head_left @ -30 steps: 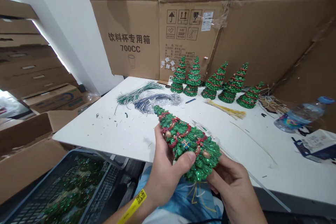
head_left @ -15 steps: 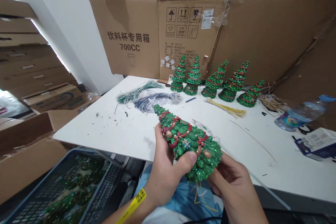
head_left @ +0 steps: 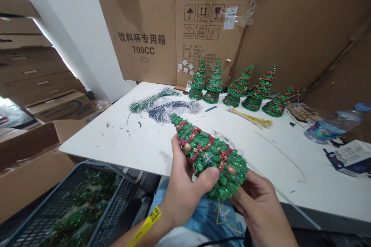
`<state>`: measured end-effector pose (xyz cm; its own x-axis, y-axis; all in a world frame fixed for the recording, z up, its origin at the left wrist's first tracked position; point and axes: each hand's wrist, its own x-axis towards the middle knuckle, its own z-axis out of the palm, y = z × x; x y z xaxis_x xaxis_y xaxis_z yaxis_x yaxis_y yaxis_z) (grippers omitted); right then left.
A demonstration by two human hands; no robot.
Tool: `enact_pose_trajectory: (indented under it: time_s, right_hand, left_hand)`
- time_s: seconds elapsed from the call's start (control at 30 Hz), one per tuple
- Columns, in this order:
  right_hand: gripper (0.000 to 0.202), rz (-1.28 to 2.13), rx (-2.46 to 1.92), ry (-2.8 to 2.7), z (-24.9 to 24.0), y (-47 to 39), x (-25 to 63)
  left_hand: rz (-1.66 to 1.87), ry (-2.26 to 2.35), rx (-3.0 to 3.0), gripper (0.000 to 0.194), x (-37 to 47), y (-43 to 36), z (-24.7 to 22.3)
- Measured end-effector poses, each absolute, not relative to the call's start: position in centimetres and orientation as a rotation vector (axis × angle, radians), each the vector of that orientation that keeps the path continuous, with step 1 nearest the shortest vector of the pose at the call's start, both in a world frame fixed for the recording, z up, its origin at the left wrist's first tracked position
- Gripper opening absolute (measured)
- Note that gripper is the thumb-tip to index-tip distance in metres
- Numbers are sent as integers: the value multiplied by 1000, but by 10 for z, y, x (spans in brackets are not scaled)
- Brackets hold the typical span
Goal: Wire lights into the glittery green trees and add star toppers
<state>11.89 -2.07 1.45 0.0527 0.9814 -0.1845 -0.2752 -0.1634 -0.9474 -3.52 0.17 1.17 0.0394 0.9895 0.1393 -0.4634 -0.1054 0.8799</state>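
A glittery green model Christmas tree [head_left: 214, 152], with red garlands, gold balls and a small blue gift on it, lies tilted above the table's front edge. My left hand [head_left: 188, 185] is wrapped around its side, thumb pressed on the front branches. At the underside of the base is my right hand [head_left: 257, 200], fingers curled; their tips are hidden behind the tree, so what they pinch there does not show. Thin yellow wires [head_left: 223, 216] dangle from beneath the base. Just behind the tree, a pen-like tool with a white body [head_left: 223, 137] lies on the table.
Several similar trees [head_left: 213, 85] stand along the cardboard wall [head_left: 145, 15]. Green wires [head_left: 153, 99], blue wires [head_left: 171, 109] and yellow wires [head_left: 251, 117] lie on the white table [head_left: 139, 142]. At right are a bottle [head_left: 333, 125] and small box [head_left: 349, 158]. A crate [head_left: 62, 191] holds more trees.
Both hands and the tree have shifted very slightly to the right. The grip of my left hand on the tree stays the same, and the table's contents have not moved.
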Motion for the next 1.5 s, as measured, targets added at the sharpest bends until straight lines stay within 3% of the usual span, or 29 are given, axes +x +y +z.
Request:
enact_pose_trajectory:
  time_s: [0.33,0.67,1.33,1.5]
  right_hand:
    - [37,1488,-1031,-877,2,-16,127]
    - [43,1517,-1096,-867,14,-20,125]
    - [34,1231,-1251,-966,21,-23,121]
    - [34,1241,-1257,-998,22,-23,121]
  left_hand:
    - [1437,736,966,80,-34,2,17]
    - [1416,752,1024,82,-37,-1,18]
    - [1422,734,912,72,-27,-5,28]
    - [1426,764,905,79,-29,-4,29]
